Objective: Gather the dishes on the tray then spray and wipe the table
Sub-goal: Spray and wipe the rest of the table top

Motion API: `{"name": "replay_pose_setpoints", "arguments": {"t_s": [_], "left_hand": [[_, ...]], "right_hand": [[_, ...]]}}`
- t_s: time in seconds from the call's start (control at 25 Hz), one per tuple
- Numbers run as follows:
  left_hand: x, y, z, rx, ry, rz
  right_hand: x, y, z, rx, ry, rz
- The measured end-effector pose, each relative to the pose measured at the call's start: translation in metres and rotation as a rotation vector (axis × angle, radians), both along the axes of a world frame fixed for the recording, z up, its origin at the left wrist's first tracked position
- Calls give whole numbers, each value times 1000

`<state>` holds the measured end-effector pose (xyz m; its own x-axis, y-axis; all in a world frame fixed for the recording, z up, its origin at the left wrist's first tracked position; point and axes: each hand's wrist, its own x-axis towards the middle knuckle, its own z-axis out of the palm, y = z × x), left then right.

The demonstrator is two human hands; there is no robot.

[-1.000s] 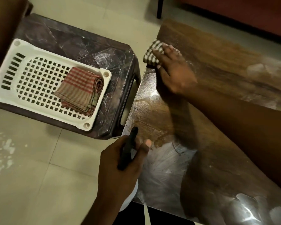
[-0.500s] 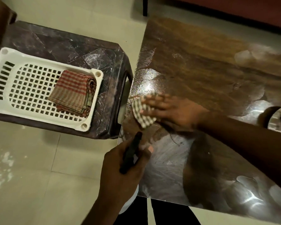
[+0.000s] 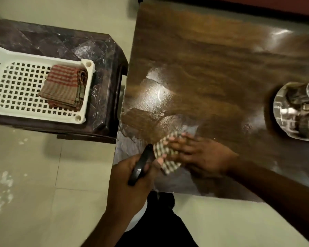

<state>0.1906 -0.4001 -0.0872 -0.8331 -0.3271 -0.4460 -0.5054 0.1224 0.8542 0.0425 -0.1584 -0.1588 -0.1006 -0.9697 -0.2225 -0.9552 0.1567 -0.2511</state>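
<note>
Cloth (image 3: 165, 154) under R hand (image 3: 202, 155), on table (image 3: 212, 68).

Dark wood-grain table (image 3: 212, 56) filling the right side, shiny and streaked with wet smears around the middle. Checkered cloth (image 3: 165, 154) flat on it down at 7 o'clock, near the front-left corner. Stack of steel dishes (image 3: 296, 111) way over at 3 o'clock by the right edge. Left of the table, just beside it, a dark marbled plastic stool (image 3: 89, 43) carrying a white perforated tray (image 3: 16, 86). Folded red-striped cloth (image 3: 64, 86) sitting at the tray's 3 o'clock end. Pale tiled floor (image 3: 34, 175) underneath everything.
</note>
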Motion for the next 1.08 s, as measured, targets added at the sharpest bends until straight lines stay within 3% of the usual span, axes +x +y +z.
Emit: {"name": "replay_pose_setpoints", "arguments": {"t_s": [0.12,0.2,0.28,0.32,0.48,0.52,0.56,0.6,0.72,0.8,0.84,0.92,1.08], "left_hand": [[19,18,5,70,-2,-19],[27,29,8,50,-1,-31],[35,37,7,31,5,-10],[39,41,5,14,11,-6],[65,52,3,-32,-21,-52],[71,54,5,-51,-44,-58],[77,56,7,-66,-53,-67],[83,58,9,-49,-59,-78],[98,61,13,62,-85,-87],[102,64,13,81,-89,-84],[103,64,13,75,-90,-69],[104,62,11,61,-87,-25],[110,44,2,-91,-49,-11]], "right_hand": [[-21,34,-3,-60,18,-725],[-3,10,-6,-166,-39,-1256],[31,-29,-3,-154,-114,-1476],[54,-41,-1,-113,-133,-1372],[127,1,7,-29,-115,-360],[129,28,6,-17,-93,-269],[131,52,6,5,-64,-314],[137,73,5,4,-50,-486],[169,100,4,-161,-35,-1321],[193,58,-2,-231,-25,-1790],[202,27,-3,-229,-46,-1908],[215,-31,-1,-186,-120,-1827],[197,-45,3,-73,-136,-745]]}}
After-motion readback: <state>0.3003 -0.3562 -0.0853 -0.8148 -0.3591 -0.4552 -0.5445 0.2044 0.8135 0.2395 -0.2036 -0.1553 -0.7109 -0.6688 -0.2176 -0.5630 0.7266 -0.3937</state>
